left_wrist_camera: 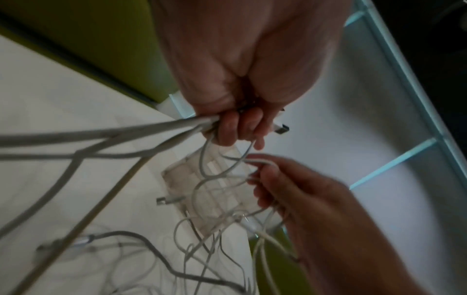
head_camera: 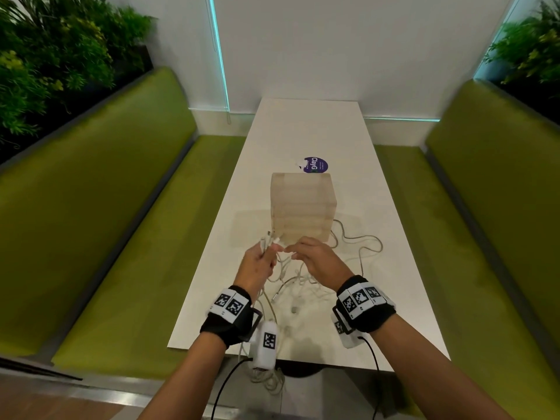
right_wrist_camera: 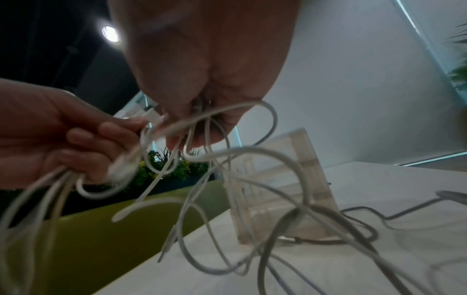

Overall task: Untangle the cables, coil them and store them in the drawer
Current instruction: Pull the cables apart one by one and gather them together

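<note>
Just in front of the clear drawer unit, both hands work a white cable tangle above the desk; the left hand bunches plug ends to anchor them; the right hand pinches one loop, likely teasing it free.

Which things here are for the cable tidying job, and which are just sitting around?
For the job:
- tangled cables, held by the left hand and right hand
- clear drawer box

Just sitting around:
- purple sticker on the table
- green benches
- plants
</note>
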The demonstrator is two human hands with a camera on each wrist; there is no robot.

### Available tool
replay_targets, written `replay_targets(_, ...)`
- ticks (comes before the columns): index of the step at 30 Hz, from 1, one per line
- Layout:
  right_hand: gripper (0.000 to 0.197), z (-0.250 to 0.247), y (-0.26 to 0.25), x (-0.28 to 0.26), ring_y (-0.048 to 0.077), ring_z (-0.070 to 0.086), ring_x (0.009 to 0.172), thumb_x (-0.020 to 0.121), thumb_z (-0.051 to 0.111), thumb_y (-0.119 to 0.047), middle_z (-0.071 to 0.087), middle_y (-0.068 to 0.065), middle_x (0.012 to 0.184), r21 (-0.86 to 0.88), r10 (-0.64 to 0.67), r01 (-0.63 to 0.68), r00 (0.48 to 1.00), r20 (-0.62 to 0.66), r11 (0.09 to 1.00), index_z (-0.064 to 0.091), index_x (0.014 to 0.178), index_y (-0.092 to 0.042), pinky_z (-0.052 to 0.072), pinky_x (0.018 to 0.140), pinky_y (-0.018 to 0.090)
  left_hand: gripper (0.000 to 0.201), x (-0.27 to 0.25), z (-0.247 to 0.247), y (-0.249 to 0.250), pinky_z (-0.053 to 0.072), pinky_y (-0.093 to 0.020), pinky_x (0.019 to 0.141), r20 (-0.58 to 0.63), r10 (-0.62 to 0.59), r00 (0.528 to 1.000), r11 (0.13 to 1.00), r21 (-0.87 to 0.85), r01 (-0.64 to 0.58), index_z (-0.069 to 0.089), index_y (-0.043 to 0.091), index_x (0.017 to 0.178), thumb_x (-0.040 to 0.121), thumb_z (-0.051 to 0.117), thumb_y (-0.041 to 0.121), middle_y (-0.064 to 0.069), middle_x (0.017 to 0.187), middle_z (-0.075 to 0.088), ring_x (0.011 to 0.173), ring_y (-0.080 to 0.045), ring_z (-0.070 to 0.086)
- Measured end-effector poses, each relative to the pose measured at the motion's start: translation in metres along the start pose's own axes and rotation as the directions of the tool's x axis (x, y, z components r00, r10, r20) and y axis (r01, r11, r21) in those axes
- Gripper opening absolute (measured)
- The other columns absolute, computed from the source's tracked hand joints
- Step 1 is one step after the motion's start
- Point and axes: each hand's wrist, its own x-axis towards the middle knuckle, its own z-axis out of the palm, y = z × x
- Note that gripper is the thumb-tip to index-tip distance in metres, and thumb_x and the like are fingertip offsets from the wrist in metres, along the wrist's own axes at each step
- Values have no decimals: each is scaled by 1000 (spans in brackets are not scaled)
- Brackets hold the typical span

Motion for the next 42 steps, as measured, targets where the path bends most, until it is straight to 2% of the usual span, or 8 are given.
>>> replay_targets(6,18,-7,-11,5,9,62,89,93,53,-8,67,4,98,207,218,-219,976,29,954,55,111,-9,45,77,13,26,-1,4,5,32,-26,52,167,58,984,943,315,-109,49,22,72,98,47,22,6,58,45,50,-9,38)
replay_targets(12,19,-4,-11,4,9,61,90,93,53,-6,64,-3,100,208,262,-264,964,40,942,56,111,-11,46,78,11,14,0,1,14,33,-16,49,198,85,976,814,551,-183,51,13,85,98,46,18,-2,69,55,64,-21,48)
replay_targets(15,23,1,7,3,17,56,91,89,48,-1,62,6,103,38,398,-398,917,-11,917,60,107,-9,47,80,25,17,5,-11,16,31,-26,59,131,115,985,836,522,-167,56,11,85,98,47,18,-18,84,64,77,-34,56)
replay_targets(24,22,4,49,-19,27,56,103,92,46,-5,61,12,105,-245,533,-504,843,71,829,67,98,-7,43,82,32,22,13,-42,10,29,-33,55,-58,101,993,974,209,-87,52,16,74,86,51,35,5,59,40,54,-15,33)
replay_targets(28,23,-5,38,-23,18,54,88,97,42,-10,60,4,94,-116,447,-440,893,44,890,59,112,-8,39,68,23,23,12,-41,4,31,-32,56,-131,90,987,981,183,-65,52,21,74,96,49,20,6,62,41,56,-13,35)
replay_targets(33,33,5,16,-8,28,58,104,93,41,-6,68,7,111,-396,269,-162,934,233,904,61,118,-14,40,86,36,18,4,-4,-5,34,-26,56,83,78,994,904,413,-105,51,13,85,99,45,24,5,68,49,64,-15,44)
replay_targets(36,30,9,3,-2,28,58,97,93,41,-6,69,7,103,-402,179,-60,948,265,914,65,109,-14,38,81,37,22,4,13,-5,33,-20,53,168,95,981,858,486,-166,53,6,93,99,45,26,1,73,55,64,-15,47)
replay_targets(42,22,-4,0,4,8,46,60,88,44,1,48,-12,64,-168,247,-202,914,323,965,64,90,-5,34,62,22,27,6,7,-9,33,-22,54,245,85,966,824,528,-207,50,-2,97,99,45,24,4,68,49,61,-18,44)
